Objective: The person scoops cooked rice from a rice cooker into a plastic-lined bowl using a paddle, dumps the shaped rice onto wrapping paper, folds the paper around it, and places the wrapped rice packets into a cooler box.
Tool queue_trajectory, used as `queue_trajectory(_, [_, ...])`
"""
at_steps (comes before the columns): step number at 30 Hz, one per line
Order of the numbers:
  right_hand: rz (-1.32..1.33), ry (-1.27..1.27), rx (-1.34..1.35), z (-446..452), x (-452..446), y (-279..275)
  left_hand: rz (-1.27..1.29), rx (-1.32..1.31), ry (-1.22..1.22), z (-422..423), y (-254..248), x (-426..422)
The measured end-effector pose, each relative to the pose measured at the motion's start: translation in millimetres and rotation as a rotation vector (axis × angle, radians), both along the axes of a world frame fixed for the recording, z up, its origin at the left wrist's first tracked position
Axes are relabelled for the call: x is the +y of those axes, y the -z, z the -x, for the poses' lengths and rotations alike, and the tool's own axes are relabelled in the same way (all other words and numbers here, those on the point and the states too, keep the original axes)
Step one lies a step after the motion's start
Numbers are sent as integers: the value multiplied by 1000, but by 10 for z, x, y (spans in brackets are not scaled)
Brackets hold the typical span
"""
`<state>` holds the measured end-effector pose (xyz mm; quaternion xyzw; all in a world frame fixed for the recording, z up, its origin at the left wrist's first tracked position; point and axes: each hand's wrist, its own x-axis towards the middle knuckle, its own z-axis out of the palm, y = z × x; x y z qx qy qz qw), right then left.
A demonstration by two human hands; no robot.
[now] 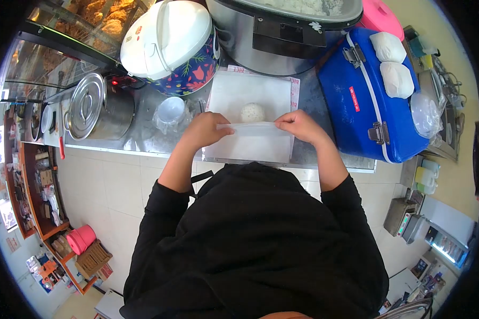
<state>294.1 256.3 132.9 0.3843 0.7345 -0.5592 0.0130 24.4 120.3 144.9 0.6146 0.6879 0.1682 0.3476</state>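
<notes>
Left hand [212,130] and right hand [297,126] pinch the white paper [247,144], rice ball [253,112] just beyond at twelve o'clock; best pull evenly.

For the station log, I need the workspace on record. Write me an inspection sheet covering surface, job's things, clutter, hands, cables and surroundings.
Surface: grey metal countertop.
Job's things: round, speckled white rice ball on white rectangular paper-like sheets; a sheet's edge is raised beside it.
Clutter: pale round bowl in clear plastic, left of the sheets.
Hands: left hand and right hand pinch the raised edge between their fingers.
Cables: nothing seen clearly.
Surroundings: lidded silver metal pot at left; large silver-and-black cooker behind; blue boxy plastic cooler at right, two white wrapped bundles on top.
</notes>
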Motion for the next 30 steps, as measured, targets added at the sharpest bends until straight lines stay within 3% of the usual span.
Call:
queue_trajectory(4, [67, 18, 57, -20, 49, 69, 107, -243, -152, 65, 81, 9])
queue_trajectory(10, [81, 77, 63, -2, 41, 133, -49, -70, 72, 133, 202, -36])
queue_trajectory(13, [59, 195, 89, 34, 12, 130, 50, -158, -117, 108, 171, 14])
queue_trajectory(16, [-47, 327, 124, 77, -31, 184, -38, -482, -425, 90, 468, 19])
queue_trajectory(19, [-123, 447, 159, 93, -41, 533, -314, -412, -534, -28, 739, 30])
queue_trajectory(21, [-153, 528, 131, 116, -82, 601, -321, -429, -566, -79, 863, 57])
queue_trajectory(28, [-153, 519, 30, 59, -170, 488, -204, -381, -565, -122, 786, 17])
queue_trajectory(30, [-116, 475, -15, 43, -186, 520, -71, -155, -493, -151, 642, -21])
